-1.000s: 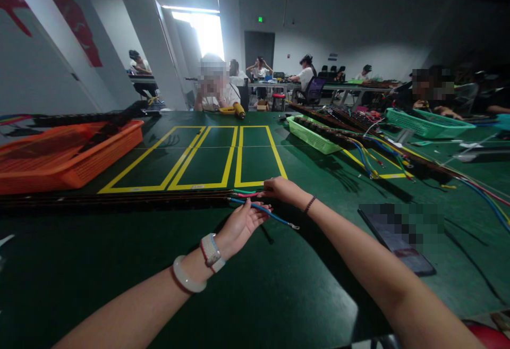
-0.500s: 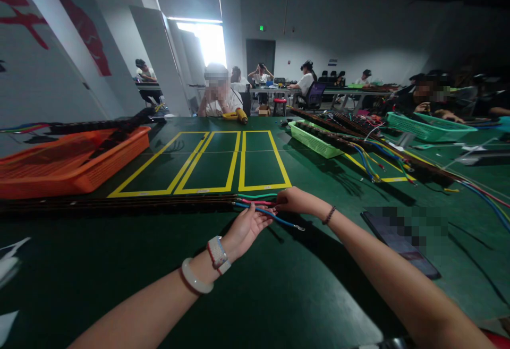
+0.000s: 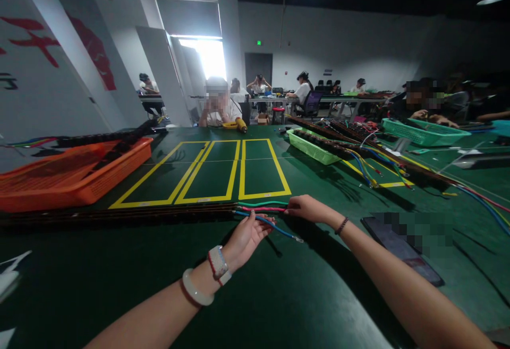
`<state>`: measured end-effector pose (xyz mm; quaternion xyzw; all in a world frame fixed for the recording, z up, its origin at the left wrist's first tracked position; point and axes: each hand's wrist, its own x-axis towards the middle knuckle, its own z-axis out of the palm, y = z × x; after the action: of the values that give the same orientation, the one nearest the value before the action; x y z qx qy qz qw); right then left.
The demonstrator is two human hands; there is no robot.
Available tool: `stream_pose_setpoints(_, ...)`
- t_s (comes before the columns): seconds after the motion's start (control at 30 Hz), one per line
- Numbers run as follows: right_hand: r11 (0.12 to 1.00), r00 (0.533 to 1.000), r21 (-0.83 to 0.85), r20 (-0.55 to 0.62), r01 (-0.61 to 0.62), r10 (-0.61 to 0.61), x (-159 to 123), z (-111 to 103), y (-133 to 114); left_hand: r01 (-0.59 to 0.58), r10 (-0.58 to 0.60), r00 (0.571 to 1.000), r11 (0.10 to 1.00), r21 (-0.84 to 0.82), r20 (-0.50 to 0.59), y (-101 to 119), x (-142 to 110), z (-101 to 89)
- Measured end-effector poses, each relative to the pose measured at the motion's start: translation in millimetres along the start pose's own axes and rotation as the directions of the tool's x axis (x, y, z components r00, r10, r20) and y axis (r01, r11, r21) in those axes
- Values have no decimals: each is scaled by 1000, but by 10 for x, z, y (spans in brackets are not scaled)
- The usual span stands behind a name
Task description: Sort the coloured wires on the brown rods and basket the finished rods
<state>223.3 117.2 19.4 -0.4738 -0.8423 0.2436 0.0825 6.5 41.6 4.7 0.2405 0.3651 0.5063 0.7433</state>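
A long dark wire harness [image 3: 151, 213] lies across the table, and green [image 3: 265, 203], red [image 3: 269, 210] and blue cables come out of its right end. My left hand [image 3: 247, 238] is palm up beneath the blue cable [image 3: 279, 229], thumb over it and fingers under it. The blue cable's free end carries a metal ring lug [image 3: 298, 239]. With fingertips pinched together, my right hand [image 3: 308, 209] holds the far end of the red cable. The green cable's end also runs to those fingers, which hide both tips.
An orange basket [image 3: 95, 192] with dark harnesses stands at left. Yellow tape rectangles [image 3: 207, 199] mark the green table. A phone [image 3: 398, 248] lies at right, beyond it a light green basket [image 3: 314, 150] and more harnesses [image 3: 358, 152]. A yellow tool [image 3: 239, 125] lies near a person opposite.
My right hand has slid rightward along the red and green cables, baring more of them. My left hand stays at the blue cable. The camera view has tilted up.
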Motion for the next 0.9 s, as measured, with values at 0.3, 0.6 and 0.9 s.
stream_pose_setpoints(0.3, 958, 978, -285, -206, -20, -41, 78, 150, 11, 14, -15, 999, 999, -39, -41, 10, -18, 39)
stream_pose_setpoints(0.6, 876, 964, -477, -260, -74, -60, 165, 226, -11, 16, -17, 1000, 999, -33, -15, 1, 26, 2)
stream_pose_setpoints(0.9, 857, 966, -509, -253, -78, -63, 5, 200, -196, 34, -31, 998, 998, -55, 49, -24, 96, -53)
